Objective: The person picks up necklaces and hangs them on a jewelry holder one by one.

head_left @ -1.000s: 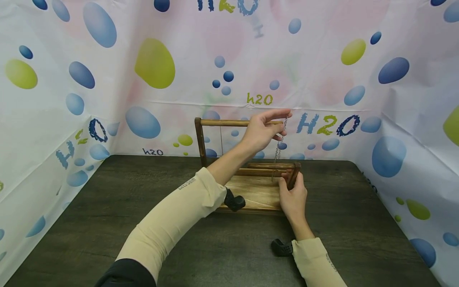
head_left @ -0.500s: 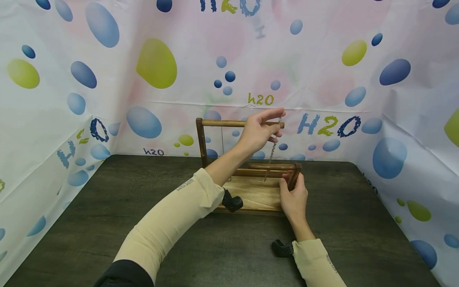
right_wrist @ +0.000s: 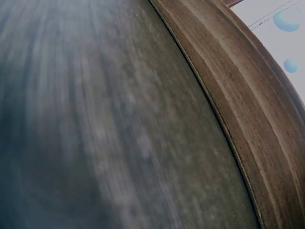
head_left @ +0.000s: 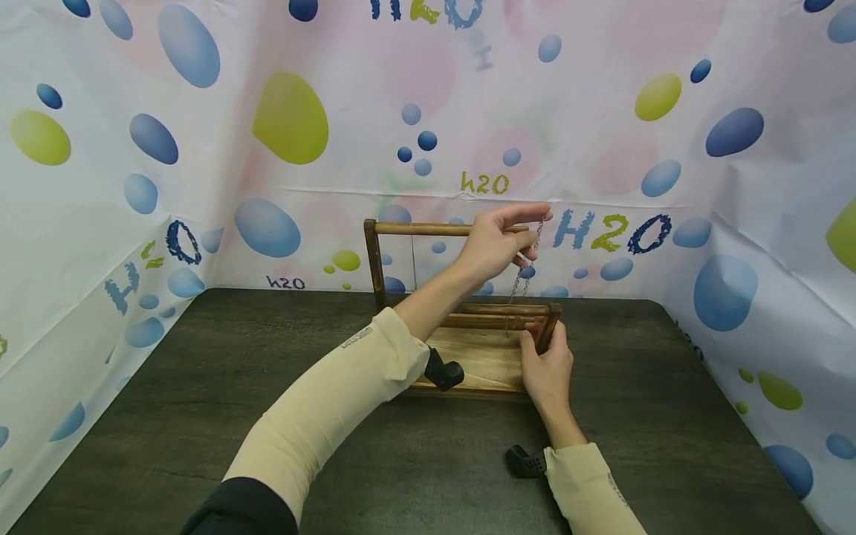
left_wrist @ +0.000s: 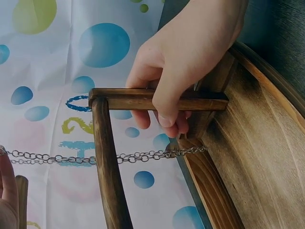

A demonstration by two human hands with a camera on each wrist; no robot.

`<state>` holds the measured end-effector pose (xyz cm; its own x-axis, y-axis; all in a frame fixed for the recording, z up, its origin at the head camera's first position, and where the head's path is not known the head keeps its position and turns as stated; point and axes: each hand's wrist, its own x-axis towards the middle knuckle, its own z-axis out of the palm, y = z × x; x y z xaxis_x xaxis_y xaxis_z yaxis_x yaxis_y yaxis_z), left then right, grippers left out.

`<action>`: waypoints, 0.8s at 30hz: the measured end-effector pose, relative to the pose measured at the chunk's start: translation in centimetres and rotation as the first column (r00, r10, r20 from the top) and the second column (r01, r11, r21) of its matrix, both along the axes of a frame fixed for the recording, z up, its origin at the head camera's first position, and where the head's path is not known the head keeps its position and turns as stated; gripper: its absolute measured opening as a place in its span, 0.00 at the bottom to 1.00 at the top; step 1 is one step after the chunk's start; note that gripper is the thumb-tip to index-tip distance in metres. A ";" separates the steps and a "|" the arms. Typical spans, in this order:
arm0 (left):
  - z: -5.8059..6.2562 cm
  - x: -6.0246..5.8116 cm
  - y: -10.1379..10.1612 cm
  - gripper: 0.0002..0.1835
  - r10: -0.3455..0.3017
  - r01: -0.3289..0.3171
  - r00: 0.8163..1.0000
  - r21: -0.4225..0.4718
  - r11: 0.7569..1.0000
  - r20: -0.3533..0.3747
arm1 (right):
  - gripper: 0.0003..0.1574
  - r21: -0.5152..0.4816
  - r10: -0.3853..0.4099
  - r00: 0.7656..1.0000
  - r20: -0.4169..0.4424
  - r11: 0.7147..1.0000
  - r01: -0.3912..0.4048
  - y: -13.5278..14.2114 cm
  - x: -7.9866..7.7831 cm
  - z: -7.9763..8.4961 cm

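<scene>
A thin silver chain [head_left: 516, 286] hangs in two strands from my left hand [head_left: 491, 241], which pinches it high over a wooden jewellery stand [head_left: 478, 360]. My index finger points out to the right above the pinch. In the left wrist view the chain [left_wrist: 138, 156] passes behind the stand's lower bar [left_wrist: 107, 157] and its end lies close to the tray floor. My right hand [head_left: 550, 368] grips the short right post of that lower bar, with thumb and fingers on either side [left_wrist: 186, 52]. The left forearm hides part of the stand's left half.
The stand's taller upper bar [head_left: 421, 229] rises behind my left hand on a left post [head_left: 374, 264]. A dark wooden table [head_left: 414, 461] lies beneath, and a printed sheet [head_left: 361, 111] backs it. Black wrist cameras [head_left: 444, 371] sit on both wrists.
My left hand moved a little left, then back right past where it began, swinging the chain with it. Its two strands now hang apart. The right hand stays on the post.
</scene>
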<state>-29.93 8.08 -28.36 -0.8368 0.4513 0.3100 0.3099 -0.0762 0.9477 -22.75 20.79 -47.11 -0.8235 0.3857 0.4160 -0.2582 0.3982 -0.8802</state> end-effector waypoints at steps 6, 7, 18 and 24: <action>0.1 -0.1 0.5 0.21 0.025 -0.025 0.999 -0.013 1.000 0.022 | 0.19 -0.017 0.010 1.000 0.002 1.000 -0.010 0.0 0.1 0.2; 0.1 -0.2 0.5 0.21 0.030 -0.030 0.999 -0.019 0.999 0.022 | 0.19 -0.021 0.012 1.000 0.001 1.000 -0.012 0.0 0.1 0.2; 0.0 -0.8 -0.5 0.21 0.103 -0.102 0.994 -0.035 0.994 0.040 | 0.19 -0.016 0.015 1.000 0.002 1.000 -0.015 0.0 0.0 0.4; -0.3 -0.9 -0.9 0.21 0.109 -0.108 0.993 -0.036 0.994 0.043 | 0.19 -0.026 0.014 1.000 0.013 1.000 -0.014 0.0 0.0 0.2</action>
